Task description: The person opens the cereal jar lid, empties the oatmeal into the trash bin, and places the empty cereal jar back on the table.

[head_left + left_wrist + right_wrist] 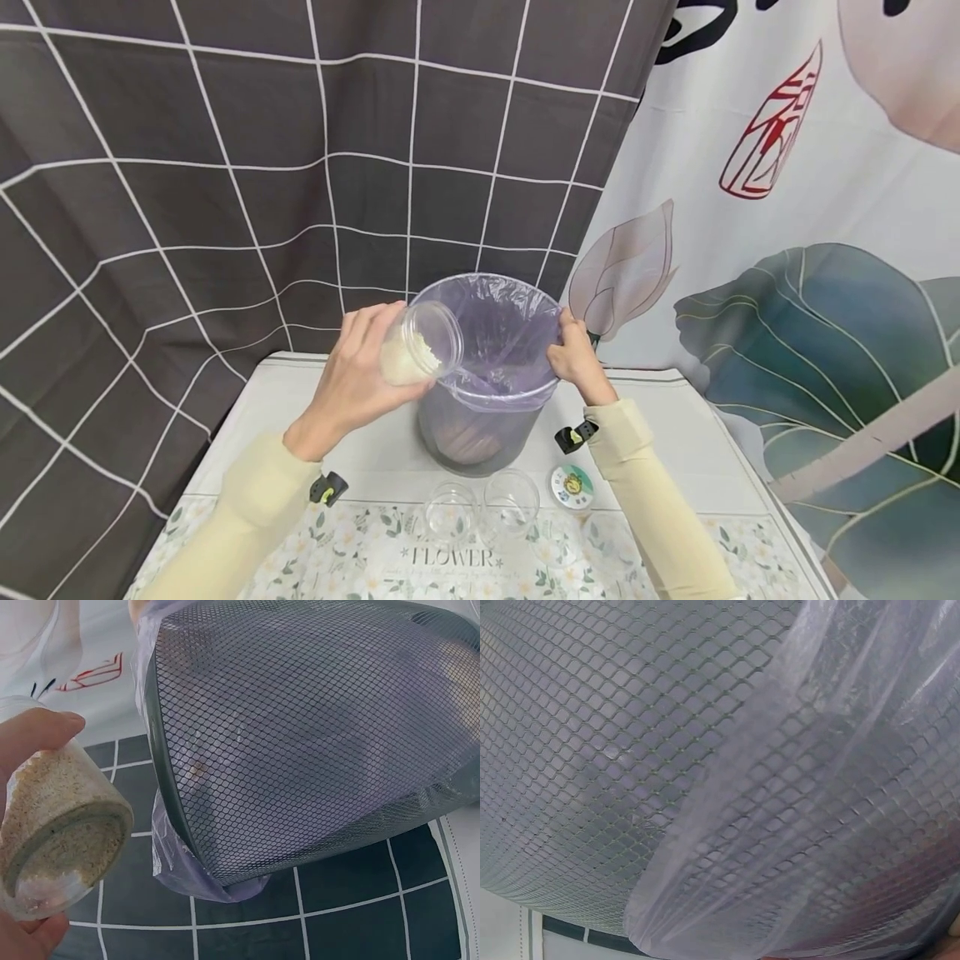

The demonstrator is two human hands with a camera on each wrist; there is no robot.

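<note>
A clear plastic jar (405, 358) of pale, grainy stuff lies tilted in my left hand (348, 379), its mouth toward the bin's opening. In the left wrist view, the jar's base (71, 847) shows the grains through the plastic, with thumb and fingers wrapped around it. The mesh bin (472, 437) stands on the table, lined with a thin purple bag (502, 333) folded over the rim. My right hand (576, 354) grips the bin's rim and bag on the right side. Up close, the right wrist view shows the mesh wall (615, 750) and the overhanging bag (780, 847).
Two clear round containers (450, 512) sit in front of the bin, beside a round lid (572, 487) with a green and yellow print. Beneath them lies a floral mat (337, 550) on the white table (292, 383). A dark grid curtain (277, 192) hangs behind.
</note>
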